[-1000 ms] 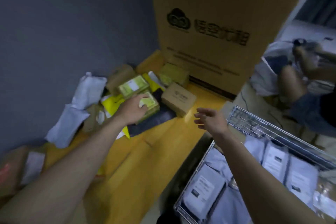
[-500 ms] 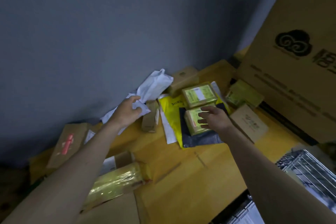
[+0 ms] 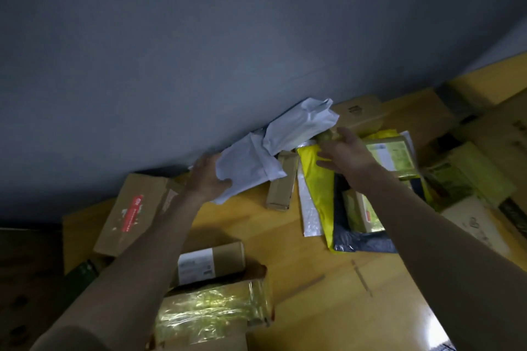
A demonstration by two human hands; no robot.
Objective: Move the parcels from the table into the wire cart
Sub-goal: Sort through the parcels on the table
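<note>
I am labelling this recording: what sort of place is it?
Probably a parcel sorting or mailroom corner: a wooden table against a grey wall, heaped with cardboard boxes and white poly mailers.

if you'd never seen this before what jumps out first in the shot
Two bare arms reach across a yellow table strewn with parcels. The left hand grips a crumpled white mailer bag at the back by the grey wall, while the right hand spreads over a bright yellow mailer beside it. Near the bottom edge, a box wrapped in shiny tape catches the light.
</note>
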